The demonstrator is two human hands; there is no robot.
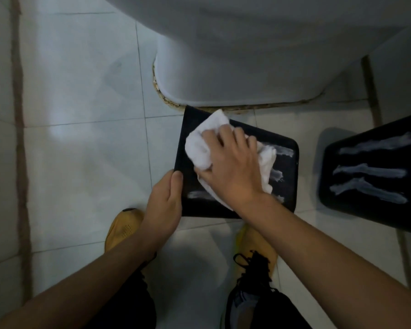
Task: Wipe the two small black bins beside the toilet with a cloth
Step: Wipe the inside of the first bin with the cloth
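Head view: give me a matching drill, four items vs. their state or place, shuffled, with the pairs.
Items:
1. left hand
2. right hand
3. near bin
4. far bin

States:
A. untouched at the right edge of the frame, three white streaks on top
B. presses the white cloth onto a black top
C. grips the left edge of a bin
D. in front of the toilet base, partly under the cloth

Pairs: 1-C, 2-B, 3-D, 4-A
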